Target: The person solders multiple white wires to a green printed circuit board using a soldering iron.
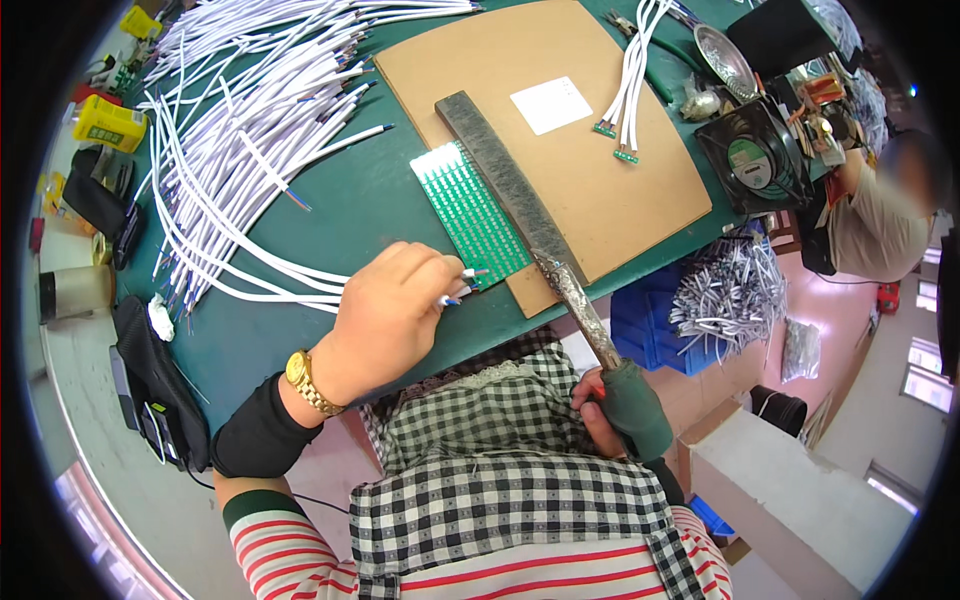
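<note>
My left hand (390, 310) is closed, pinching a few white cables (255, 270) near their stripped ends, where blue and brown wires show. Those ends sit at the near corner of a green circuit board panel (465, 205); whether they touch it I cannot tell. A dark flat bar (505, 175) lies along the panel's right edge. My right hand (598, 415), partly hidden, grips the green handle of a soldering iron (588, 315). Its crusted metal tip lies by the bar's near end, right of the cable ends.
Many white cables (290, 110) lie heaped at the left. Brown cardboard (630, 190) bears a white card (550, 105) and cables ending in small green boards (628, 155). A black fan (755, 155) stands at right, near another person (880, 220). A blue bin (650, 315) holds more cables.
</note>
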The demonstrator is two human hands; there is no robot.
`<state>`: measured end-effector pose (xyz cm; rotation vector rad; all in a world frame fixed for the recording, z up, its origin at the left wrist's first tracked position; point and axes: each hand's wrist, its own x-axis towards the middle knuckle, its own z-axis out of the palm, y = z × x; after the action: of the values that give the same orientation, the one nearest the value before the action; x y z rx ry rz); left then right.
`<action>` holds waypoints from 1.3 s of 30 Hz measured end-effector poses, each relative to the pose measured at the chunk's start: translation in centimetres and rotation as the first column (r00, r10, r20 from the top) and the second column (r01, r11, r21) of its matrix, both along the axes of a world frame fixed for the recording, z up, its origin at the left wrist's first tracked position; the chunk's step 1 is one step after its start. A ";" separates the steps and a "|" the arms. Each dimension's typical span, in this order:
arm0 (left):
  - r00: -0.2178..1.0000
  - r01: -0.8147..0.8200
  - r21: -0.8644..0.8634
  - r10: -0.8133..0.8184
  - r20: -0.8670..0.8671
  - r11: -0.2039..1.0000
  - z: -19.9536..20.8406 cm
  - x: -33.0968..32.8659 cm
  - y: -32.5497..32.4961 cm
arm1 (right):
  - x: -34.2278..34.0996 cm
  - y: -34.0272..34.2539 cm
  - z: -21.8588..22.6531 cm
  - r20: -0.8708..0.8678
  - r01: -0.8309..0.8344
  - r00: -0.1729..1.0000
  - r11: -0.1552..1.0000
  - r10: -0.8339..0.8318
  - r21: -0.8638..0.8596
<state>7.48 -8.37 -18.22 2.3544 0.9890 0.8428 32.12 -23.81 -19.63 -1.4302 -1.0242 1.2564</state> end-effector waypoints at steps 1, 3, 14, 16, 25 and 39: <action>0.998 -0.065 -0.080 0.066 0.015 0.995 0.1 0.0 0.0 | 0.0 -0.1 -0.2 -0.077 0.032 0.996 0.998 -0.036 -0.051; 0.991 -0.126 -0.161 0.131 0.020 0.979 0.3 -0.1 0.2 | 0.0 -0.1 -0.6 -0.221 0.082 0.968 0.984 -0.116 -0.159; 0.968 -0.250 -0.384 0.233 -0.090 0.889 0.1 0.5 0.1 | 0.6 0.3 -1.6 0.283 -0.194 0.948 0.971 0.149 0.139; 0.968 -0.251 -0.366 0.233 -0.093 0.896 0.0 0.5 0.1 | 0.4 0.2 -1.7 0.305 -0.235 0.934 0.964 0.187 0.127; 0.965 -0.263 -0.262 0.250 -0.083 0.929 -0.2 1.0 0.1 | -0.1 0.1 -1.9 0.225 -0.181 0.960 0.982 0.166 0.050; 0.938 -0.309 -0.193 0.265 -0.222 0.931 -0.3 1.4 0.0 | -0.1 0.4 -1.9 0.196 -0.215 0.961 0.974 0.198 0.069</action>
<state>8.91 -8.37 -18.52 2.1547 1.4584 0.5714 32.01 -23.43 -21.49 -1.4201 -1.3710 1.2215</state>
